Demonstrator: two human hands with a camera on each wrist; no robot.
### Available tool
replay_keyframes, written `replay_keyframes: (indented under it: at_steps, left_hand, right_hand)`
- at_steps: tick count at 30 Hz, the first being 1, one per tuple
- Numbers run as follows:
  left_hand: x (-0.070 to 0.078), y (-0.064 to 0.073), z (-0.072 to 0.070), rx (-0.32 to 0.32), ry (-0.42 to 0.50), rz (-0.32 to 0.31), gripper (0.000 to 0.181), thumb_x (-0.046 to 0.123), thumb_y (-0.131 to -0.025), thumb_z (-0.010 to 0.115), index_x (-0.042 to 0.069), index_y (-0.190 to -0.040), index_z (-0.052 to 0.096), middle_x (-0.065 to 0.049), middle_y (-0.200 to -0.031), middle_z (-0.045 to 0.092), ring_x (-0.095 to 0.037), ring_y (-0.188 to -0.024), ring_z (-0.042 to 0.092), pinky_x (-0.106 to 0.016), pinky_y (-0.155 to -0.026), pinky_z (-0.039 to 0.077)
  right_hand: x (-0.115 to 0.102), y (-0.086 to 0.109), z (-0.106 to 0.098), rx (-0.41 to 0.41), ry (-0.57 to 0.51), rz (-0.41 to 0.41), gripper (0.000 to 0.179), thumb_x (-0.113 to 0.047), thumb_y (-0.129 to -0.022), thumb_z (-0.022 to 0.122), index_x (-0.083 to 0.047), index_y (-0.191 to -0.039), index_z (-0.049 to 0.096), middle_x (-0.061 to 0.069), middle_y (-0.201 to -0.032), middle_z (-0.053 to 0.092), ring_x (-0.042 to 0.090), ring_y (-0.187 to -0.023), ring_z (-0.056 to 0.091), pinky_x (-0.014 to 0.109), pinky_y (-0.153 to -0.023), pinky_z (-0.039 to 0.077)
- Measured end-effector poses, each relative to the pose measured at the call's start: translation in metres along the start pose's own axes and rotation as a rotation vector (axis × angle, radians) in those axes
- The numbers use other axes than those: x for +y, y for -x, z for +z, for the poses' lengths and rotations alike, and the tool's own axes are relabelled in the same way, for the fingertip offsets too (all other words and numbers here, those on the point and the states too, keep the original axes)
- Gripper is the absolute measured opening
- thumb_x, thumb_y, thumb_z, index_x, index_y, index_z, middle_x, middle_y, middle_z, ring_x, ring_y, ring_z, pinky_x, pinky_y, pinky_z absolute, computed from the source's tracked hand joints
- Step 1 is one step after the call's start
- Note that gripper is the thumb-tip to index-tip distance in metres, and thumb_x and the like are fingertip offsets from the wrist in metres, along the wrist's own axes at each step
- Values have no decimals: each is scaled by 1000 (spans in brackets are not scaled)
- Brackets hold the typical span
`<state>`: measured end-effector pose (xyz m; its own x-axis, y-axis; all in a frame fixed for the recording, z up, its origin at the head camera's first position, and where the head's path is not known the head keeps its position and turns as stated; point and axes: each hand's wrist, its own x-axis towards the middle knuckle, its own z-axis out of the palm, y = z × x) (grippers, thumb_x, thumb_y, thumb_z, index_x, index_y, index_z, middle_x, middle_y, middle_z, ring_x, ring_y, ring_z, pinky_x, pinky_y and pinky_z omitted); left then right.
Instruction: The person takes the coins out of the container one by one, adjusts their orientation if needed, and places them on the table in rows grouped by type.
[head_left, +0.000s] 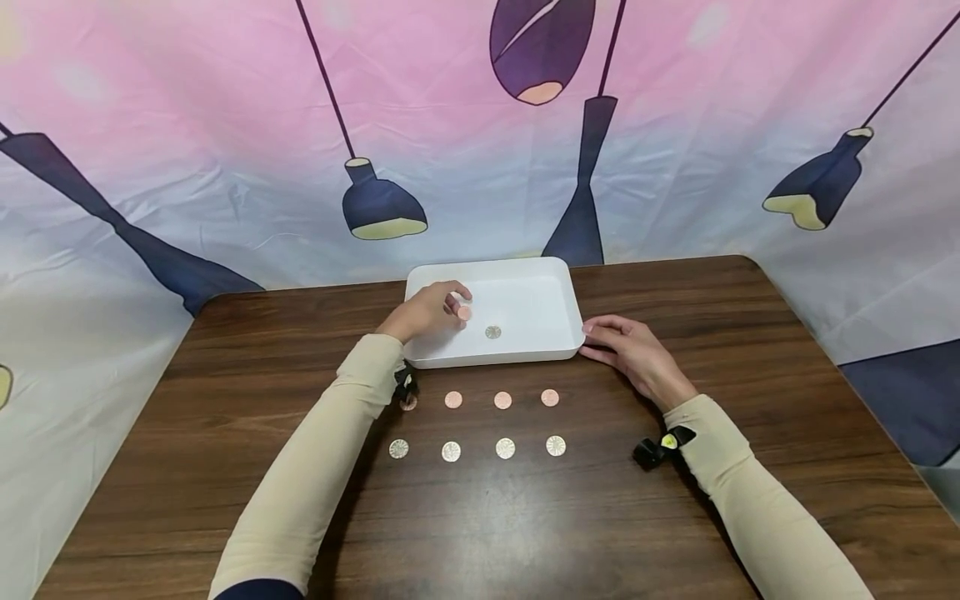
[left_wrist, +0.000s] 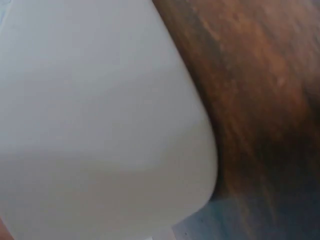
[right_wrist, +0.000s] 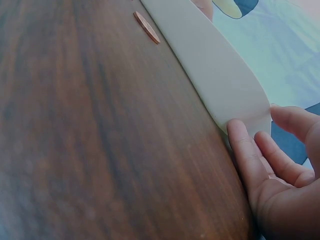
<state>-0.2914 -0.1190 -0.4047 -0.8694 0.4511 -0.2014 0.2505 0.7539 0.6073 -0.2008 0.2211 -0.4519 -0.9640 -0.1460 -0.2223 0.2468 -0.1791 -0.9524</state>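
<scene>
My left hand [head_left: 433, 310] is over the left part of a shallow white tray [head_left: 525, 304]. Thumb and fingers pinch a copper-coloured coin [head_left: 464, 313] above the tray floor. A silvery coin [head_left: 492, 332] lies flat inside, a little to the right of that hand. At the tray's front right corner, my right hand [head_left: 633, 350] holds the rim and wall with its fingertips, seen closer in the right wrist view, where fingers [right_wrist: 240, 142] rest against the outer wall. The left wrist view shows the tray's pale wall [left_wrist: 110, 120] from close by, with the held coin out of sight.
In front of the tray lies a row of copper-coloured coins [head_left: 502, 401], the leftmost partly covered by the left wrist camera [head_left: 406, 383]. Nearer is a row of pale metallic coins [head_left: 506, 448]. A printed cloth [head_left: 480, 192] hangs behind the brown wooden table [head_left: 675, 533].
</scene>
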Motion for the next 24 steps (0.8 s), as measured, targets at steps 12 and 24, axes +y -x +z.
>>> replay_keyframes:
  at_steps: [12,24]
  left_hand:
    - [-3,8,-3,7,83,54,27,7,-104,62,6,-129,72,-15,-111,71,-29,-101,65,-42,-92,55]
    - [10,15,1,-19,434,-110,27,-3,-104,56,-6,-127,69,-14,-98,70,-16,-79,69,-27,-73,61]
  right_hand:
    - [0,-3,4,-6,-6,1,22,-3,-106,61,7,-125,58,6,-115,62,11,-102,69,31,-98,57]
    - [-1,1,2,1,-11,1,21,-4,-106,61,6,-125,59,6,-115,61,11,-103,69,31,-99,57]
